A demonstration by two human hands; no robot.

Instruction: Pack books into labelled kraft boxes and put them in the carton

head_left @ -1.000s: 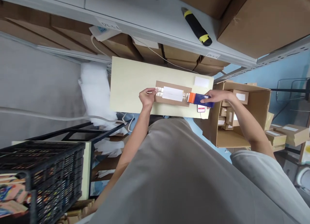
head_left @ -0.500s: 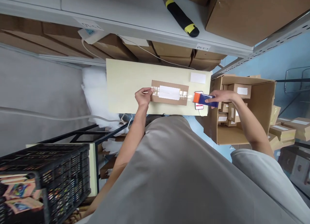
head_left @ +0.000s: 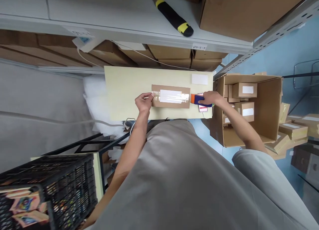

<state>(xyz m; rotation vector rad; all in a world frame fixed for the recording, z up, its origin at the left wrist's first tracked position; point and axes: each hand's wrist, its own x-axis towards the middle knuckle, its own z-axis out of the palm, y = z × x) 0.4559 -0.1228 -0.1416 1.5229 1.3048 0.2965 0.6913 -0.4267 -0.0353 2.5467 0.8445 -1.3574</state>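
A flat brown cardboard box [head_left: 170, 106] lies on the cream table [head_left: 124, 90], with a white label [head_left: 170, 96] on its top and shiny clear tape across it. My left hand [head_left: 144, 102] pinches the box's left edge at the tape. At the right end, my right hand [head_left: 209, 98] is closed around a blue and orange tape dispenser [head_left: 196, 99], whose orange end is beside the box's right edge. Partly under the dispenser lies a phone [head_left: 203, 108] with a lit screen. A white paper slip [head_left: 199, 79] sits behind it.
On the grey shelf [head_left: 104, 11] above lies a black and yellow knife [head_left: 173, 17]. Right of the table stands an open carton [head_left: 267, 107] holding several small boxes. A black crate [head_left: 69, 183] is at the lower left, and white wrap [head_left: 96, 94] hangs at the table's left.
My right hand and the dispenser have moved left, up to the box's right edge. My left hand stays at the left edge. The whole view has shifted slightly.
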